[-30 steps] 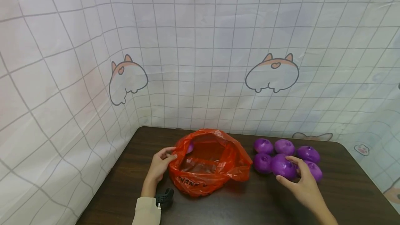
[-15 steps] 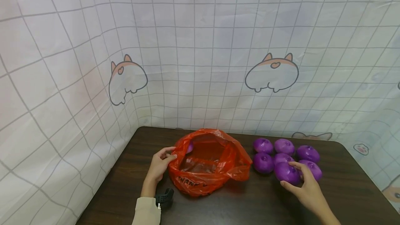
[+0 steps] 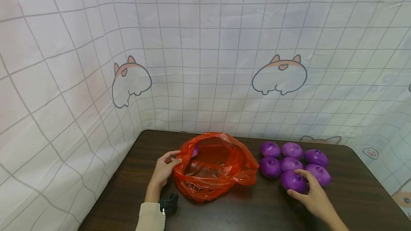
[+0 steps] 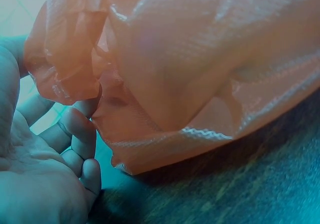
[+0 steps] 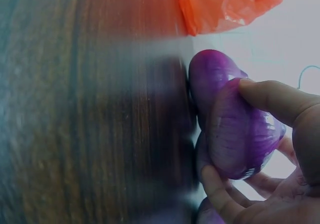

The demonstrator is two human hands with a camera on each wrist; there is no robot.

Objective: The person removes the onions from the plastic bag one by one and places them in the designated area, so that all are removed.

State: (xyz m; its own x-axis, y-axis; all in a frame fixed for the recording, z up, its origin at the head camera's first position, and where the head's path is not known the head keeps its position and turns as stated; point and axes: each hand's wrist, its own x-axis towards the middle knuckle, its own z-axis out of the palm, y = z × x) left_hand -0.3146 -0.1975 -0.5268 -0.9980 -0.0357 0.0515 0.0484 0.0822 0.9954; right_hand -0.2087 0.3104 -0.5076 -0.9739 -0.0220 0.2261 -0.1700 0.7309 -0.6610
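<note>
A red plastic bag [image 3: 205,190] with dark lettering stands with its mouth spread open, left of the table's middle. My left hand [image 3: 163,169] pinches the bag's left rim; in the left wrist view, bent fingers [image 4: 80,129] lie against the thin film. Something purple [image 3: 195,151] shows just inside the bag. On the right, my right hand [image 3: 314,196] grips a glossy purple onion [image 3: 293,182] between thumb and fingers. The right wrist view has this held onion [image 5: 242,134] close over the tabletop, in front of another onion [image 5: 212,79].
Several more purple onions [image 3: 270,167] sit close together in rows behind and beside the right hand. The dark wooden table [image 3: 244,213] ends at a pale gridded curtain [image 3: 208,92]. A black device [image 3: 169,202] is at the left wrist.
My right hand has brought the held onion nearer to me and slightly right, baring the onion behind it. The left hand and the bag have stayed put.
</note>
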